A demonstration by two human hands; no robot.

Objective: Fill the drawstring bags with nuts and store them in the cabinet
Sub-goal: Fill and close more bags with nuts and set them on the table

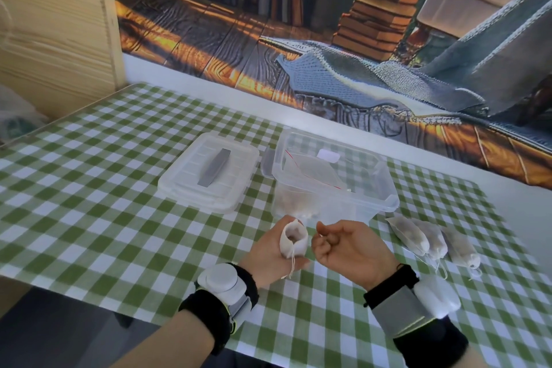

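Observation:
My left hand [270, 251] grips a small white drawstring bag [293, 239] with its mouth open upward and brown nuts inside; its strings dangle below. My right hand [346, 246] hovers just right of the bag, palm up with fingers curled; whether it holds nuts I cannot tell. Behind both hands stands a clear plastic box [385, 185] with some nuts in its near left corner and a plastic packet with a red strip. Three filled bags [433, 240] lie side by side on the table to the right.
The box's clear lid [209, 173] with a grey handle lies left of the box on the green checked tablecloth [104, 188]. A light wooden cabinet [56, 36] stands at the far left. A printed backdrop runs along the table's far edge.

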